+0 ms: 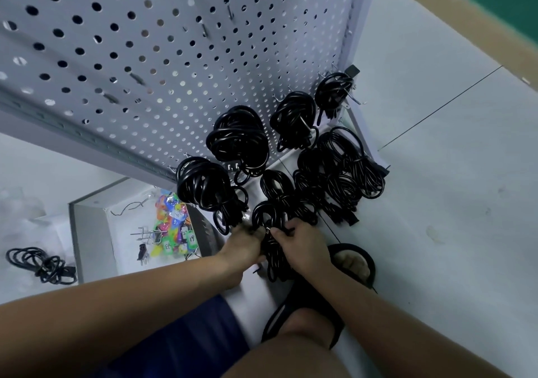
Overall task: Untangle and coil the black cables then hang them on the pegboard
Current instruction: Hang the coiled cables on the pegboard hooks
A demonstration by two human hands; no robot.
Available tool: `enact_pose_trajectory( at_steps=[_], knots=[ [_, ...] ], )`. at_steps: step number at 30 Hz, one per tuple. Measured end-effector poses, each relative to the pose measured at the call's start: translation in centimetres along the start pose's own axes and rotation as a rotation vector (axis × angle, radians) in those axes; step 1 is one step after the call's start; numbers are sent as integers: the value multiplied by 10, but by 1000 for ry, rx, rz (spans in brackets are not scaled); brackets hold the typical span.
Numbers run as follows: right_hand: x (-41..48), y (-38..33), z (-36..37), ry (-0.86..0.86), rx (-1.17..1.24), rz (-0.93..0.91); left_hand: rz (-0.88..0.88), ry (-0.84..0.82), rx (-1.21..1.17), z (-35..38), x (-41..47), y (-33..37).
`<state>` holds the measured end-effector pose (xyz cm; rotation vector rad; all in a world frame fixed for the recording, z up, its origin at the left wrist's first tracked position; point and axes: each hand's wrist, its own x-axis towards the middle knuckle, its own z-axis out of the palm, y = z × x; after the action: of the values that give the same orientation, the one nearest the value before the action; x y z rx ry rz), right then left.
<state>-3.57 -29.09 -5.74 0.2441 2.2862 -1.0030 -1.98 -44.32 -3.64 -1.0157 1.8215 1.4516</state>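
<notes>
on pegboard [174, 57] four coils [238, 139]; left hand [243, 245], right hand [304, 246] around another coil [270, 207]

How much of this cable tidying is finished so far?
Done: at least four coils hang on the pegboard. In hand: the left hand and right hand grip another bundle by the board's foot. Left: a loose cable on the floor, far left. Probably well past halfway.

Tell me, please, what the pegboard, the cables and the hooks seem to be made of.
Pegboard: probably sheet metal painted matt pale grey, judging by its evenly punched holes and folded edge. Cables: a black plastic or rubber jacket, smooth and glossy, with light streaks along the loops. Hooks: bare metal wire, bright and shiny.
</notes>
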Motion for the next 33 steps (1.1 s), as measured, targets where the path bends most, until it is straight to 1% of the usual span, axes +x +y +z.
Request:
enact_pose_trajectory(
  at_steps=[3, 8, 12, 15, 17, 23, 29, 33],
  knots=[
    [-17, 1, -21, 14, 99, 1, 21, 5, -81, 3, -21, 13],
    [-47, 7, -68, 5, 126, -40, 25, -131, -85, 11, -57, 25],
    [-66, 4, -109, 114, 222, -83, 158, -185, -70, 27, -89, 51],
    [-76, -11, -147, 200, 276, -136, 355, -163, -76, 36, -111, 85],
    [-81, -25, -169, 243, 304, -192, 450, -142, -70, 39, -124, 108],
    [-87, -86, -241, 396, 466, -391, 776, 9, -67, 39, -162, 195],
    [-89, -141, -287, 540, 555, -575, 966, 123, -108, 37, -196, 263],
    [-88, -167, -309, 614, 615, -659, 1090, 209, -126, 38, -214, 295]
  ],
)
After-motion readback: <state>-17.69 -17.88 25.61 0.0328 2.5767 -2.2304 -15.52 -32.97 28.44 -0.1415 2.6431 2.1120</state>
